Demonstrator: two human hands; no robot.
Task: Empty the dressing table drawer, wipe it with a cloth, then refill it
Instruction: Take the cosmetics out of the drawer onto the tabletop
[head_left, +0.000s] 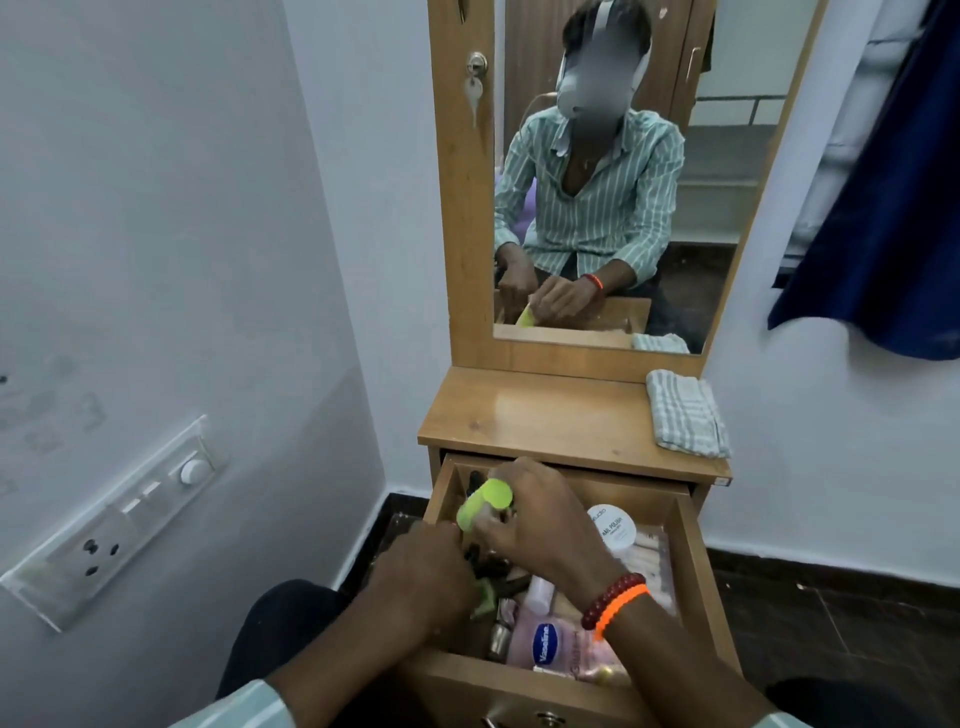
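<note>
Lime-green and capped, a bottle (483, 506) sits pinched in my right hand (540, 519), fingers curled round it above the far left of the open drawer (691, 571). My left hand (421, 582) is curled just beside it, near side; what it grips I cannot tell. Below them the drawer holds a pink Vaseline bottle (545, 644) at the near end and a white jar (615, 527) farther right. On the dressing table top (519, 421), far right, lies a folded checked cloth (685, 413).
</note>
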